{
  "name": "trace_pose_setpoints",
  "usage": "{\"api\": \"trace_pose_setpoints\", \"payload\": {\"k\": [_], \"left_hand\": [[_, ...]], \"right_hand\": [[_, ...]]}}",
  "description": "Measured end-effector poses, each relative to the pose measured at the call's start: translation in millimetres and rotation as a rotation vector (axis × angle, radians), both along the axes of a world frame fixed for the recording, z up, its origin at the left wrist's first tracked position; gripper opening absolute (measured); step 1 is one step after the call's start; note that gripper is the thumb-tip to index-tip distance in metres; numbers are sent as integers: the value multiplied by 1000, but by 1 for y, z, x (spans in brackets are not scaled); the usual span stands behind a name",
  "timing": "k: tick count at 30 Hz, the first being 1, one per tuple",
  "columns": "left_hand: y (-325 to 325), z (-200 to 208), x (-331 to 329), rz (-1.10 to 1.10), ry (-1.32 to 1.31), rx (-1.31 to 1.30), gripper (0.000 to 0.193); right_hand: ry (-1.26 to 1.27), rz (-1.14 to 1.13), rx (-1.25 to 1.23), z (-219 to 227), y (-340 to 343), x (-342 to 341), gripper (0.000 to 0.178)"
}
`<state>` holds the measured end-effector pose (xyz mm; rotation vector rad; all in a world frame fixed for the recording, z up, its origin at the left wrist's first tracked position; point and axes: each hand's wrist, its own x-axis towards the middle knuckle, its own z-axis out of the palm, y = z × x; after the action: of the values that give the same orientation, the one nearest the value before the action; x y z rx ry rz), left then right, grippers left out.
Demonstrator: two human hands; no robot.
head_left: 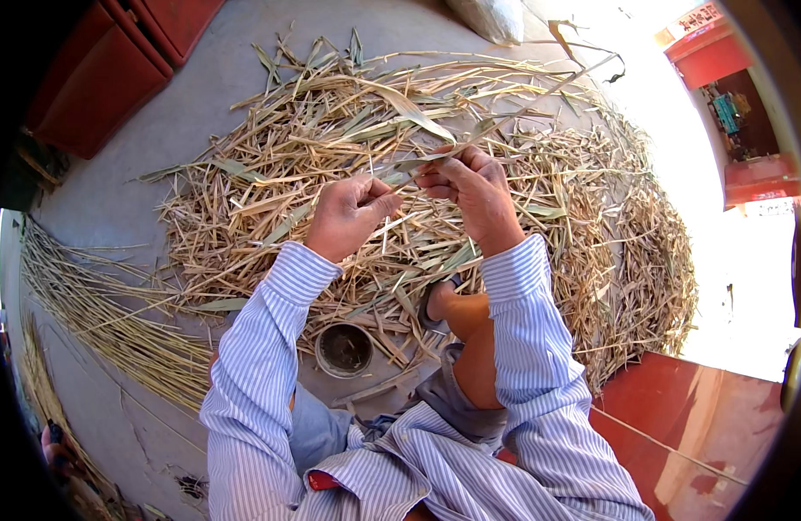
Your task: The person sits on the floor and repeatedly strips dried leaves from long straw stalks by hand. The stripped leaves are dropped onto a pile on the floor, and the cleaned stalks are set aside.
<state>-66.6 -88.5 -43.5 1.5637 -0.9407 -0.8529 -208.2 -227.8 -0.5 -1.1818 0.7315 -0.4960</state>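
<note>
My left hand (350, 215) is closed in a pinch at the left end of a dry reed stalk with leaves on it. My right hand (475, 187) is closed around the same stalk a short way to the right. Between the fingers a grey-green leaf (409, 164) lies along the stalk. The stalk seems to run on from the right hand toward the far right, where curled dry leaves (576, 43) stick up. Both hands are above a wide heap of straw-coloured leaves and husks (270, 187), which hides where some strands begin.
A round container (344, 350) with a dark inside stands before my legs. Thin bare stalks (114, 317) lie in a bundle at left. A red box-like piece (114, 69) stands far left, a pale sack (492, 17) at the far edge. Red panels (670, 417) lie at near right.
</note>
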Motion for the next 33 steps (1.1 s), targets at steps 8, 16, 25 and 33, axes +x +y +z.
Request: {"api": "trace_pose_setpoints", "payload": {"k": [8, 16, 25, 33], "left_hand": [[-8, -4, 0, 86, 335, 40, 17], [6, -1, 47, 454, 361, -47, 17], [40, 31, 45, 14, -746, 25, 23], [37, 22, 35, -84, -535, 5, 14]], "right_hand": [[47, -31, -101, -5, 20, 5, 23], [78, -80, -24, -8, 12, 4, 24], [-9, -32, 38, -9, -7, -7, 24], [-23, -12, 85, -5, -5, -3, 22]]}}
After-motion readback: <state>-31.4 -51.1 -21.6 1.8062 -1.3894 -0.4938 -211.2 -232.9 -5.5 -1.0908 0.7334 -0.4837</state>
